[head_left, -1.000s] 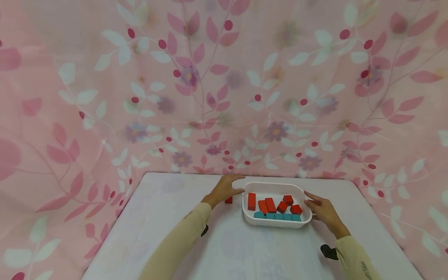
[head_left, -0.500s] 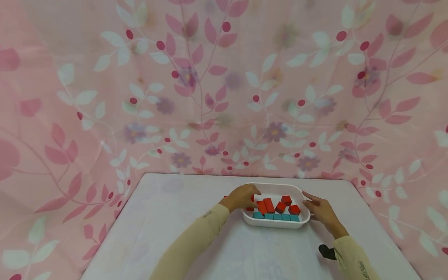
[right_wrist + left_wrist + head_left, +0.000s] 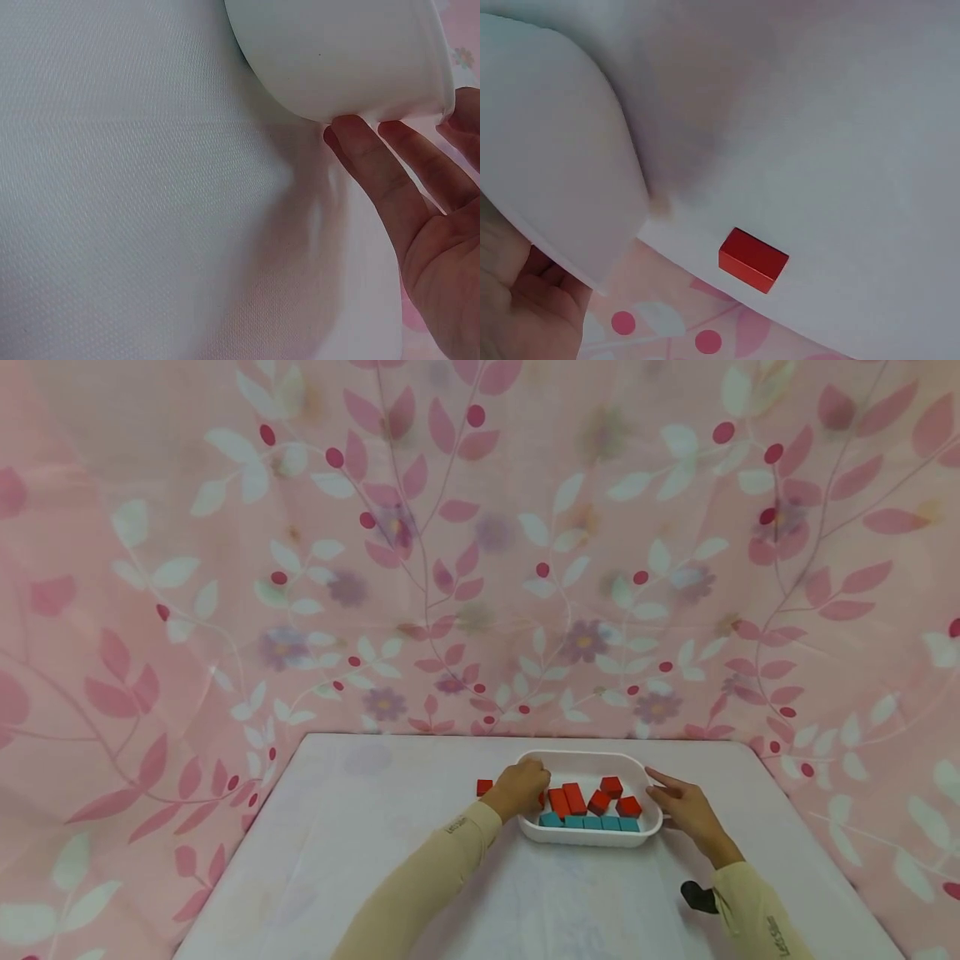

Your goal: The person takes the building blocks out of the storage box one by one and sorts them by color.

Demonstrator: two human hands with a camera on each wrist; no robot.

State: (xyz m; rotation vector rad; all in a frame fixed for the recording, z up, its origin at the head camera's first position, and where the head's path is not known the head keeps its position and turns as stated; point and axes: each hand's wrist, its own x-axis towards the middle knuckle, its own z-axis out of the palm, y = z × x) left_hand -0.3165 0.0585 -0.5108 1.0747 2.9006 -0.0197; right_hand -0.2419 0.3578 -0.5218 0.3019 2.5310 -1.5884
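Observation:
A white tray sits on the table and holds several red blocks and a row of teal blocks. My left hand reaches over the tray's left end, fingers curled round a red block that is mostly hidden under it. One more red block lies on the table just left of the tray; it also shows in the left wrist view as the red block beside the tray wall. My right hand rests straight fingers against the tray's right wall.
The table has a white cloth; its far edge meets a pink flowered curtain right behind the tray. A dark wrist mount sits at my right sleeve.
My left hand moved right from the table beside the tray into the tray's left end and curled over a red block. The loose red block on the table is uncovered. The right hand stayed put.

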